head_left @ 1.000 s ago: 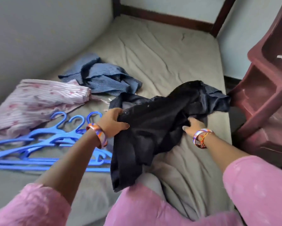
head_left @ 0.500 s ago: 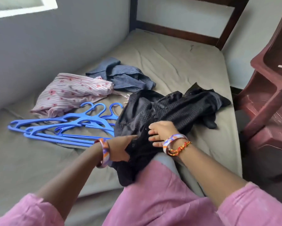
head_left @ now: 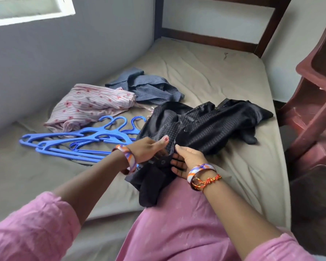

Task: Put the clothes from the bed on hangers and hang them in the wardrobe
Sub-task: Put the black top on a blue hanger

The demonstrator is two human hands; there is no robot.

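Observation:
A black dotted shirt (head_left: 205, 127) lies crumpled on the bed (head_left: 205, 76), its near end hanging over the bed's front edge by my knee. My left hand (head_left: 149, 149) pinches the shirt's buttoned edge with thumb on top. My right hand (head_left: 188, 161) grips the same edge just to the right, fingers curled under the cloth. Blue plastic hangers (head_left: 79, 142) lie in a pile left of the shirt. A pink striped floral garment (head_left: 88, 106) and a blue striped shirt (head_left: 149, 87) lie behind the hangers. No wardrobe is in view.
A grey wall (head_left: 64, 53) runs along the bed's left side, with a window ledge (head_left: 30, 14) at top left. A dark wooden headboard (head_left: 215, 38) closes the far end. A maroon plastic chair (head_left: 313, 113) stands close to the bed's right edge.
Both hands have come together on the black shirt's near buttoned edge. The shirt has been turned and spread, showing its dotted face. My view has pulled back and up.

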